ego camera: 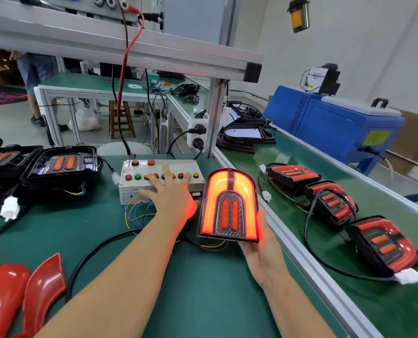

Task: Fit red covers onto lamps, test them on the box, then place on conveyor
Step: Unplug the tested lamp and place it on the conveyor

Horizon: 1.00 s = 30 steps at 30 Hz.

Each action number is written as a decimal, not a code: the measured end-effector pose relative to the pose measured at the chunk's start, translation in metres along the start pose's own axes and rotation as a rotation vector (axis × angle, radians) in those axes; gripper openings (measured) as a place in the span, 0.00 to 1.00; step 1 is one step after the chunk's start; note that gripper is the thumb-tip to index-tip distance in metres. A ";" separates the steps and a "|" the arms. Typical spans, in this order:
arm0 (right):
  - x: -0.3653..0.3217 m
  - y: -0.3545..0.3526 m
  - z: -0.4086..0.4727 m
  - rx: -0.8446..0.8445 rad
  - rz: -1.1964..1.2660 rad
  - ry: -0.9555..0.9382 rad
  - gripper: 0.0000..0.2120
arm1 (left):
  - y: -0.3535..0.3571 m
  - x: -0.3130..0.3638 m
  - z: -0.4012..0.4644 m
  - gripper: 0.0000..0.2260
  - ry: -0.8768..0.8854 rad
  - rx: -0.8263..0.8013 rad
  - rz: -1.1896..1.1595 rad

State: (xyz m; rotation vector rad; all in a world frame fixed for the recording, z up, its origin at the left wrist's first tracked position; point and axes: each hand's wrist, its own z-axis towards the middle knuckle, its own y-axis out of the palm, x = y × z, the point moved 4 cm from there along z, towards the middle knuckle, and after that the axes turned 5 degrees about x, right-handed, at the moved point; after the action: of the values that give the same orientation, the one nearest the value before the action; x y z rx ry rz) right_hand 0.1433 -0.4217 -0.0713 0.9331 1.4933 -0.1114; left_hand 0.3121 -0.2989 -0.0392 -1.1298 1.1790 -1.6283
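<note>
Fingers of the left hand point(170, 191) press flat on the box point(130, 184) buttons. Beside it, the right hand point(264, 250) grips the glowing lamp point(228, 206). Testing now; next, probably onto the conveyor point(325, 245), right.

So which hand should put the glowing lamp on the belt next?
Probably the right hand. It already holds the lit lamp from below and is next to the conveyor, where three finished lamps lie. The left hand is spread over the test box buttons, farther away.
</note>
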 end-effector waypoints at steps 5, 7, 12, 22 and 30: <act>0.000 -0.001 0.001 -0.013 0.021 -0.002 0.20 | -0.001 0.001 0.000 0.33 -0.009 -0.015 0.008; 0.000 -0.001 0.002 -0.012 0.036 0.001 0.19 | -0.003 0.002 0.000 0.32 -0.016 -0.019 0.011; -0.001 -0.001 0.002 -0.001 0.047 0.002 0.21 | -0.004 0.001 -0.001 0.31 -0.020 -0.013 0.011; 0.000 -0.002 0.003 -0.017 -0.002 -0.001 0.21 | -0.011 0.005 -0.002 0.32 0.097 0.064 0.096; 0.000 -0.002 0.003 -0.003 0.021 -0.011 0.19 | -0.010 0.004 0.000 0.30 0.121 0.071 0.078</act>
State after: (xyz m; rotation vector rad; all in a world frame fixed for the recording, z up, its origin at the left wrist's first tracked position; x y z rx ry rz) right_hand 0.1446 -0.4246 -0.0731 0.9445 1.4727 -0.0988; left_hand 0.3098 -0.3004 -0.0282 -0.9409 1.2160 -1.6845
